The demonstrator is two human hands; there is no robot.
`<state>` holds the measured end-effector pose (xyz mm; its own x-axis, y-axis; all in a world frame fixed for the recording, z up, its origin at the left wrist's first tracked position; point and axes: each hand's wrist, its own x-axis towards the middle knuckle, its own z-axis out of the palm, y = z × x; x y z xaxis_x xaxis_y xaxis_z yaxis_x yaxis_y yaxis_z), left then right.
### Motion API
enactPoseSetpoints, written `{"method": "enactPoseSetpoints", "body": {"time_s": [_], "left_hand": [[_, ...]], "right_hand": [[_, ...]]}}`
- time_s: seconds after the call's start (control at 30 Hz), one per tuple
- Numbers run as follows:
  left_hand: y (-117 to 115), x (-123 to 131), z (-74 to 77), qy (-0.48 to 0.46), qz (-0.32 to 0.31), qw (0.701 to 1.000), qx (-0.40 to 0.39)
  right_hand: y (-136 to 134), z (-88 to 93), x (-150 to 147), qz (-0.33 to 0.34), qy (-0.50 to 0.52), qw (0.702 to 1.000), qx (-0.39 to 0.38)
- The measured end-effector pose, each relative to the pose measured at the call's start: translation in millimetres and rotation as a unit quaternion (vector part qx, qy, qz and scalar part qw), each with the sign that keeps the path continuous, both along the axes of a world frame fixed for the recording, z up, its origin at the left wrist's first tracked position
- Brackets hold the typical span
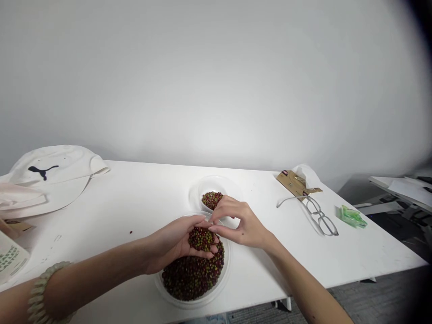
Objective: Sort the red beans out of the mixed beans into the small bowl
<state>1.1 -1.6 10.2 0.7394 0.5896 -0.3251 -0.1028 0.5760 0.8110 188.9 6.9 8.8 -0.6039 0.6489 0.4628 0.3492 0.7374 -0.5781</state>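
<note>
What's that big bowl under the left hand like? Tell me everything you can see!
The big bowl is round and whitish, perhaps plastic, with a pale rim. It stands upright on the white table, near the front edge, holding many small dark red and green beans. The left hand is above its back part and hides some of it; I can't tell whether they touch.

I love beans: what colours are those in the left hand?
The beans are dark red and green; head view.

We have free tabletop (pixel 135 193) between the Puma cap (pixel 67 168) and our left hand (pixel 178 238), which partly blocks the large bowl (pixel 227 267); rightward, eyeglasses (pixel 320 213) and a tissue pack (pixel 292 183) obstruct us.
</note>
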Motion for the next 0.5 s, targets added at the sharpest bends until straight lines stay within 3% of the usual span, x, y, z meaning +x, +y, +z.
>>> {"method": "enactPoseSetpoints", "body": {"time_s": [0.27, 0.5], "left_hand": [[-1.4, 3.5, -0.7, 0.011, -0.019, 1.000, 0.019], [-1.2, 3.3, -0.4, 0.007, -0.028, 0.999, 0.033]], "right_hand": [[0.0, -3.3, -2.2, 0.020, -0.082, 0.996, 0.005], [0.1, -3.5, -1.6, 0.032, -0.084, 0.996, -0.011]]}}
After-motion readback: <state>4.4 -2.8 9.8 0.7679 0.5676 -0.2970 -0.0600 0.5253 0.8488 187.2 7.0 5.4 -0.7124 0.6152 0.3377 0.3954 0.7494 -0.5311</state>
